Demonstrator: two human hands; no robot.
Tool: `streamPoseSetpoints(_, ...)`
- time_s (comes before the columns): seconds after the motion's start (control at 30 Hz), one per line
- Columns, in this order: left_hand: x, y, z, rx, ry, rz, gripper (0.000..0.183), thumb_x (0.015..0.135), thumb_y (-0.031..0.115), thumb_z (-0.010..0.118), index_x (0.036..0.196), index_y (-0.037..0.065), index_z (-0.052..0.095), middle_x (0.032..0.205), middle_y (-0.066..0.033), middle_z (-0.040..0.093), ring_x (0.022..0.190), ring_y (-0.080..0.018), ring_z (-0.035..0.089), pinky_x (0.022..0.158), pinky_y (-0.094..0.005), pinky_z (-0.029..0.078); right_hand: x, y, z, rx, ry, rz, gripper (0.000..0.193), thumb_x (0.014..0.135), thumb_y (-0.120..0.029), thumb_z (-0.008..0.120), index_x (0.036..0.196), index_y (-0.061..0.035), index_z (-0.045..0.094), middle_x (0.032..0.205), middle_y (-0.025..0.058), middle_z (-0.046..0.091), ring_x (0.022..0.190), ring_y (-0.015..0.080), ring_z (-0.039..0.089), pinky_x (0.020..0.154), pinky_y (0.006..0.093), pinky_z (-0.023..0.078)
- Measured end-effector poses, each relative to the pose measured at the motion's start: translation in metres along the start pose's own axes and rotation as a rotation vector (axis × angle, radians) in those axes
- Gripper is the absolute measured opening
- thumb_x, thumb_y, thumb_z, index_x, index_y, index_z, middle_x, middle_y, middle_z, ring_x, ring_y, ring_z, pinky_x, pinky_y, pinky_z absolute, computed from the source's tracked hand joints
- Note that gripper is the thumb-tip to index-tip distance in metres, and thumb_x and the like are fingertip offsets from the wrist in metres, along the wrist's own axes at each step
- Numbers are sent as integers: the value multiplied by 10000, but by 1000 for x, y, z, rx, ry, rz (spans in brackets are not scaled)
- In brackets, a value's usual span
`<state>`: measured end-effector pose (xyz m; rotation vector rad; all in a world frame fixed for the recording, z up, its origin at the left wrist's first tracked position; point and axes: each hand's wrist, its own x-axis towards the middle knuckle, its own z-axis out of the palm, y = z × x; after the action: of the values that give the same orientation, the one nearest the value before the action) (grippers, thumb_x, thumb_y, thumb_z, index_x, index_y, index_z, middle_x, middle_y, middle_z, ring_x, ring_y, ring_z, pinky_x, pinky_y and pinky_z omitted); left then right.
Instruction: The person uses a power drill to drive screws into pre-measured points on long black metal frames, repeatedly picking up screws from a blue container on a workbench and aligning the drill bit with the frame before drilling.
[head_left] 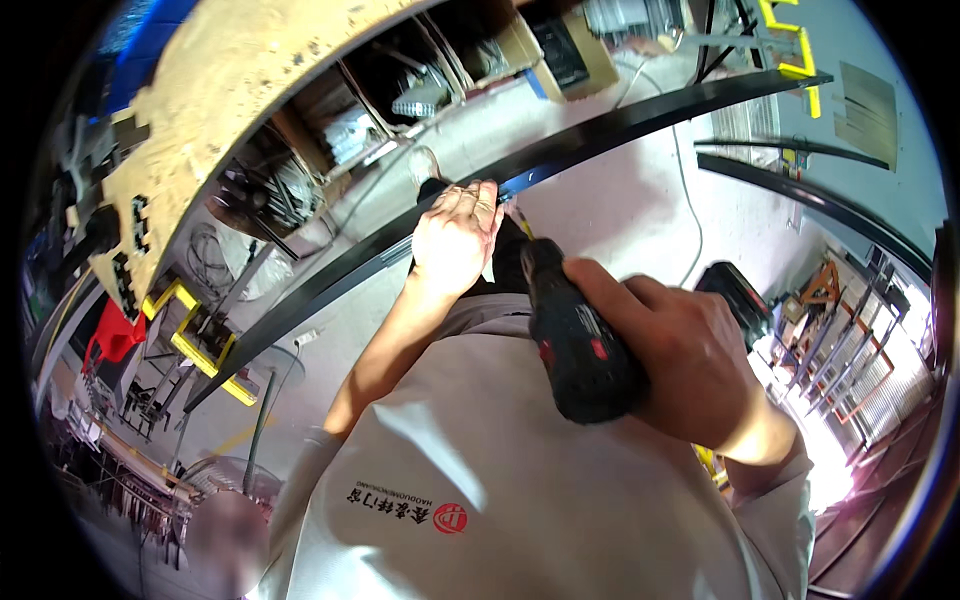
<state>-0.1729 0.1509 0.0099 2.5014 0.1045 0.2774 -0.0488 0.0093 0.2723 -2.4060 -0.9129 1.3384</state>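
Note:
A long black metal profile (620,125) crosses in front of me, from the lower left up to the far right. My left hand (455,238) grips it near the middle, its fingers bent together over the edge. A black cordless drill (580,355) with small red marks is held in my right hand (690,360), fingers wrapped round its handle. Its battery (735,298) shows beyond my knuckles. From the chuck a thin bit (524,224) points at the profile, close to my left fingertips. Whether the bit touches the metal, I cannot tell.
Yellow-padded supports (196,345) hold the profile near both ends. Another dark profile (820,200) lies at the right. Beyond stands a worn wooden worktop (240,65) with boxes of parts below it. A cable (690,190) runs over the floor, and a rack (845,350) stands far right.

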Motion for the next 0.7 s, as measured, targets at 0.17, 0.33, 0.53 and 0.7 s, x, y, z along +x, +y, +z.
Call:
streamPoseSetpoints(0.17,-14,-5,-10,32,-73,-89,249,846,190,770,997,58,622,862,-119,677,766,-316,682,661,-428,564,-62,6,6,95,182,-62,711,785,-178,781,1444,-98,527,941,188,689,830,429,701,716,463,549)
streamPoseSetpoints(0.33,-77,-43,-79,358,-226,-114,280,872,294,739,1007,71,638,799,-127,650,733,-302,673,600,-445,544,-90,24,45,296,409,-85,697,763,-123,822,1410,-82,565,1076,221,730,1002,438,699,830,452,572)
streamPoseSetpoints(0.53,-19,-66,-177,293,-656,-187,256,883,316,688,866,62,714,799,-167,702,752,-370,694,675,-495,560,-100,21,83,606,505,15,704,763,-80,843,1411,-31,572,1035,207,746,907,190,719,836,326,552)
streamPoseSetpoints(0.7,166,-187,-281,322,204,-227,181,848,194,717,742,51,684,751,-210,668,711,-385,686,617,-498,532,-109,-3,90,590,535,195,689,751,-62,840,1390,1,590,1058,167,759,926,144,664,866,335,545)
